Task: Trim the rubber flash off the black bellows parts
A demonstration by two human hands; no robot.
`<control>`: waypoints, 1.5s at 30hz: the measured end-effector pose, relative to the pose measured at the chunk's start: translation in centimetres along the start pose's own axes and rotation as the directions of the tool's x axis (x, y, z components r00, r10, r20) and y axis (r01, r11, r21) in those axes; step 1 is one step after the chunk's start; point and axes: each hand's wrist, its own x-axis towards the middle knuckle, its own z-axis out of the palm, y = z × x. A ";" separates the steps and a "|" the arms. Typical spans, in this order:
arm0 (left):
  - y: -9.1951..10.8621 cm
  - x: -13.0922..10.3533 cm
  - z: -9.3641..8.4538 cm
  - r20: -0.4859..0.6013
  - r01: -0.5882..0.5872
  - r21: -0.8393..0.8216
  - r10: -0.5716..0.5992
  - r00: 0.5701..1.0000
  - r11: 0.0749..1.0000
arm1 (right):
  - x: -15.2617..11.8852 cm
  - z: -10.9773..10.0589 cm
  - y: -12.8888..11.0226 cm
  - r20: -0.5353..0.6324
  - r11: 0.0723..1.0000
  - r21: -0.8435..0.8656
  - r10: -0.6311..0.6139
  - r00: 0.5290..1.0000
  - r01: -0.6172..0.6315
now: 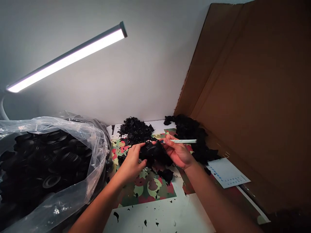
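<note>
My left hand [133, 159] is curled around the left side of a black ribbed part [155, 149], which looks like soft rubber. From the other side my right hand [179, 152] pinches a slim pen-like tool with a whitish handle [186, 141]. The handle points off to the right, and the tool's tip is close to the part's upper edge. What kind of tip it has is too small to make out. Just below the hands, a black scrap [166, 175] lies on the patterned sheet [145, 191].
An open clear plastic bag [98, 155] full of black ribbed parts stands at left. Black shavings [136, 129] are heaped at the back, with more black pieces [190, 129] at right. A cardboard wall [243, 97], printed card [228, 173] and lit lamp [70, 56] surround the table.
</note>
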 end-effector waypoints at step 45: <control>1.1 0.1 -1.1 0.032 0.209 -0.524 -0.226 0.974 0.826 | -2.5 3.1 1.5 0.138 0.698 -0.671 -0.214 0.967 0.250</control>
